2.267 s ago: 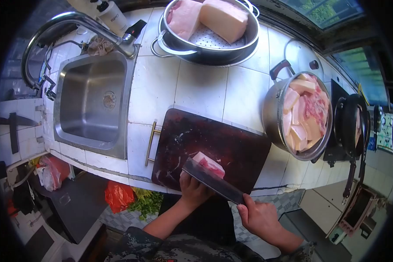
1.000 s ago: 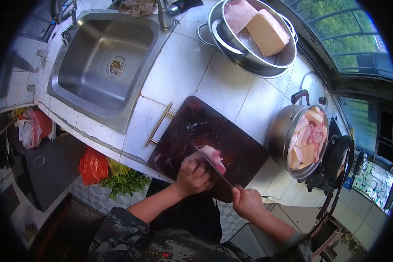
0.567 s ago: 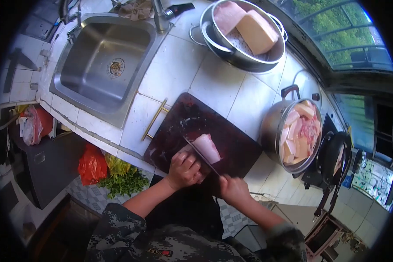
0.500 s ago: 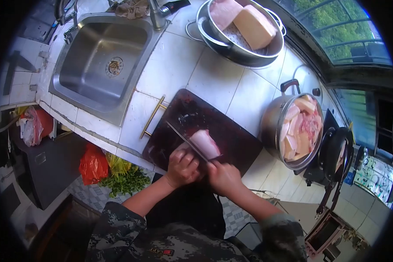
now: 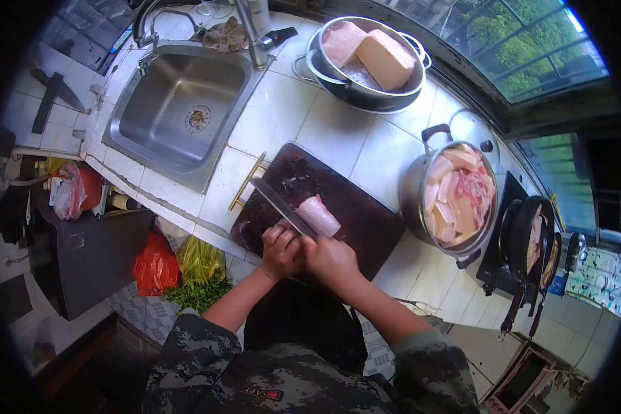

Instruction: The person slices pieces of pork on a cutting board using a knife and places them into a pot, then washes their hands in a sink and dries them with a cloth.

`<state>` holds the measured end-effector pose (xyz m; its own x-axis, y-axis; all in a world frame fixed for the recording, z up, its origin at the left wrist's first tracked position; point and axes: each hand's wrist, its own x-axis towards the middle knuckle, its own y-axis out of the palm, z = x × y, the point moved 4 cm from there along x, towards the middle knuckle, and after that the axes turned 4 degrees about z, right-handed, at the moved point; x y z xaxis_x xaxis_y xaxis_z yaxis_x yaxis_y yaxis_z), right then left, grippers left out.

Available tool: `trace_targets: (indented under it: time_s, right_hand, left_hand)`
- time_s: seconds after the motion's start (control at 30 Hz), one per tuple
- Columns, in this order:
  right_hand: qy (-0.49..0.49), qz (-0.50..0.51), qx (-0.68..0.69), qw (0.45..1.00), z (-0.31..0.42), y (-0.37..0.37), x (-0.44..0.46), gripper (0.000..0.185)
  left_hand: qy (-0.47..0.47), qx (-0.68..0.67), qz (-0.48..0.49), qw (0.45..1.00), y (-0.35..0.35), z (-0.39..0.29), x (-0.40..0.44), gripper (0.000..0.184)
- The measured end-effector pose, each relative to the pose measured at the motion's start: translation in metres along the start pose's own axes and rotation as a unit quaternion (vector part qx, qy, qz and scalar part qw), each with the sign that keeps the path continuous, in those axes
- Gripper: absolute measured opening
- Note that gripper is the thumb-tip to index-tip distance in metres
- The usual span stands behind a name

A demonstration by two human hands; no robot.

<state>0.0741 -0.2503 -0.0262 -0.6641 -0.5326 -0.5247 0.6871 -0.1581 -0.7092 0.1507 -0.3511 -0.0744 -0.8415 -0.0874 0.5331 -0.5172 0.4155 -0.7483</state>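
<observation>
On the dark cutting board (image 5: 372, 228) lies a pale chunk of raw pork (image 5: 319, 216), just beyond the knife blade. My right hand (image 5: 332, 262) is closed round the handle of the kitchen knife (image 5: 281, 207), whose long blade slants up and left over the board. Close beside it, on the near side of the blade, my left hand (image 5: 281, 252) has its fingers curled down at the board's near edge. Whatever sits under those fingers is hidden by the hand.
A large pot (image 5: 414, 200) full of cut pork stands right of the board. Behind, a steel colander (image 5: 355, 83) in a bowl holds two big pork blocks. A steel sink (image 5: 152, 103) lies at upper left, a brass-coloured handle (image 5: 248, 183) by the board. Pans (image 5: 524, 234) are at right.
The blade has shifted left, away from the pork chunk, widening the gap between them. My right hand has come in against my left. The whole view has shifted slightly with the head.
</observation>
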Motion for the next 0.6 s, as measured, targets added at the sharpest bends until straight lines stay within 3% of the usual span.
trace_targets:
  time_s: [0.1, 0.23, 0.33, 0.43, 0.6]
  right_hand:
    - [-0.008, -0.042, 0.010, 0.999, 0.011, -0.012, 0.007, 0.053]
    - [0.001, -0.072, -0.020, 0.997, -0.029, -0.004, -0.036, 0.051]
    - [0.036, -0.052, -0.062, 0.996, -0.041, 0.005, -0.056, 0.051]
    - [-0.010, -0.076, -0.020, 0.997, -0.014, 0.003, -0.020, 0.052]
    - [-0.003, -0.054, -0.004, 0.999, 0.005, -0.002, -0.007, 0.053]
  left_hand:
    - [-0.010, -0.003, -0.023, 1.000, 0.000, -0.006, 0.006, 0.024]
    - [0.017, -0.021, -0.001, 1.000, -0.002, -0.001, 0.006, 0.027]
    - [0.001, -0.042, 0.003, 0.999, -0.002, 0.000, -0.001, 0.026]
    - [-0.001, -0.034, -0.014, 0.999, 0.000, 0.005, -0.004, 0.022]
    - [-0.006, -0.036, -0.022, 0.999, 0.003, 0.003, -0.005, 0.020]
